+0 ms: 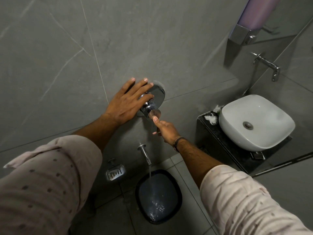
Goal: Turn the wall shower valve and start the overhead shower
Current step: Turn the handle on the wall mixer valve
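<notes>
valve on wall | left hand on its left | right hand below knob | spout under valve, bucket beneath | basin right

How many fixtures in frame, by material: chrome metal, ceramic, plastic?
Chrome metal: 5: shower valve, spout, basin tap, soap dish, dispenser bracket
Ceramic: 1: washbasin
Plastic: 1: dark bucket
Total: 7

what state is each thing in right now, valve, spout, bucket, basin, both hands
shower valve: gripped
left hand: open, fingers spread over the valve plate
right hand: thumb on the valve's knob end
wall spout: running
bucket: under the stream, catching water
wash basin: looks dry
basin tap: off
</notes>
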